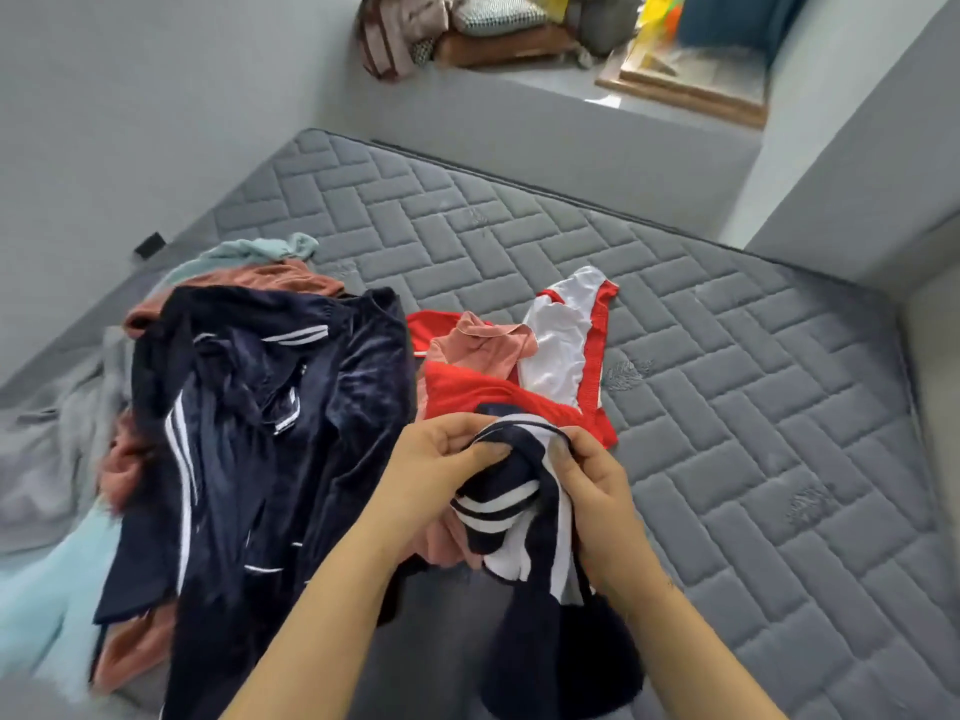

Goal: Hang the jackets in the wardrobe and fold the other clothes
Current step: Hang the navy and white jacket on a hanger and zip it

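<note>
Both hands are pinching a navy and white garment (511, 506) above the grey mattress (727, 407): the left hand (441, 459) and right hand (597, 485) are gripping its rim, while the rest is hanging between the forearms. A navy jacket (260, 433) is lying just beside, left.

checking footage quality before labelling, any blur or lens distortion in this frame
Head view: wide-angle bending curves the mattress edges and walls; the pale blue cloth at lower left is smeared; the window-ledge clutter is soft; both hands and the navy striped garment stay fairly sharp; lighting is even.
</note>
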{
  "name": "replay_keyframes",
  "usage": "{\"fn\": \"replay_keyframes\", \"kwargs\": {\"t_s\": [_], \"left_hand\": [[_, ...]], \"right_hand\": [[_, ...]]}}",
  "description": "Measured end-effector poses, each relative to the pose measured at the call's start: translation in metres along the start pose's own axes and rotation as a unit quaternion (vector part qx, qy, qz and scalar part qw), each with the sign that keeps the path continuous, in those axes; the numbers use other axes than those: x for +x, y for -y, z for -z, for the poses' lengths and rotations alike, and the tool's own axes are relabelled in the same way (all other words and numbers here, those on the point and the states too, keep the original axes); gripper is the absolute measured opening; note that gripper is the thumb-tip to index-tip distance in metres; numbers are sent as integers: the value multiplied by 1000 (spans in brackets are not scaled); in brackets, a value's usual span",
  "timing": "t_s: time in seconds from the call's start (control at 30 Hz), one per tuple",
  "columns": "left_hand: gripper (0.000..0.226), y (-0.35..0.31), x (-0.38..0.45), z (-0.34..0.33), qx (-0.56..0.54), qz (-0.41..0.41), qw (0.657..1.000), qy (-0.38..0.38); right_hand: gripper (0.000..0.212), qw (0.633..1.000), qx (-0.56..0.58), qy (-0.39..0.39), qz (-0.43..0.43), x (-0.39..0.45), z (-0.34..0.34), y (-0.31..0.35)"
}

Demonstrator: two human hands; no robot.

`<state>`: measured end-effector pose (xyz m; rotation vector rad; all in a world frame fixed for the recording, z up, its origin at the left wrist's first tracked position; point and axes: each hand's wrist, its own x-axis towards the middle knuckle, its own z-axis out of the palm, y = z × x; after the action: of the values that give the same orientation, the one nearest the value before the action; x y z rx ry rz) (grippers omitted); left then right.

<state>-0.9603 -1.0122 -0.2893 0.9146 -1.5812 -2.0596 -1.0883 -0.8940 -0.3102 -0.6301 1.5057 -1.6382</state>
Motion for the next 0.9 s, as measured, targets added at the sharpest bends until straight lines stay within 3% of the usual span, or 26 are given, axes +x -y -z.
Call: {"fn": "replay_keyframes", "kwargs": {"t_s": [0.1, 0.2, 0.27, 0.3, 0.33, 0.4, 0.47, 0.5, 0.6, 0.67, 0.73, 0.8, 0.9], "left_hand": [[27, -7, -59, 9, -52, -12, 998, 34], [38, 5, -116, 22, -18, -30, 998, 44], [46, 26, -149, 34, 7, 11, 1000, -9], [52, 38, -164, 41, -8, 73, 996, -59], [60, 51, -179, 48, -47, 164, 981, -94], [74, 79, -203, 60, -215, 343, 913, -51], [84, 96, -220, 62, -408, 398, 819, 64], [82, 97, -226, 57, -448, 396, 799, 61], [35, 108, -236, 49, -362, 386, 846, -70], [29, 118, -246, 54, -313, 349, 869, -155], [34, 123, -262, 63, -328, 328, 873, -154], [28, 122, -280, 72, -347, 271, 884, -155], [29, 115, -309, 76, -296, 158, 929, -158]], "right_hand": [[24, 995, 95, -29, -24, -57, -30, 25], [29, 989, 136, -44, -28, -110, -51, 37], [31, 984, 169, -52, -28, -141, -61, 44], [32, 981, 187, -49, -28, -156, -63, 47], [33, 978, 203, -38, -29, -171, -65, 50], [34, 976, 215, 0, -33, -198, -67, 53], [32, 979, 186, 60, -59, -220, -71, 47], [32, 979, 161, 95, -85, -229, -73, 40], [45, 971, 74, 155, -170, -255, -83, 11], [38, 973, 21, 132, -186, -267, -85, -8], [17, 975, -39, 92, -197, -276, -78, -25], [22, 969, -94, 59, -220, -280, -68, -37], [23, 959, -117, 48, -254, -278, -70, -41]]}}
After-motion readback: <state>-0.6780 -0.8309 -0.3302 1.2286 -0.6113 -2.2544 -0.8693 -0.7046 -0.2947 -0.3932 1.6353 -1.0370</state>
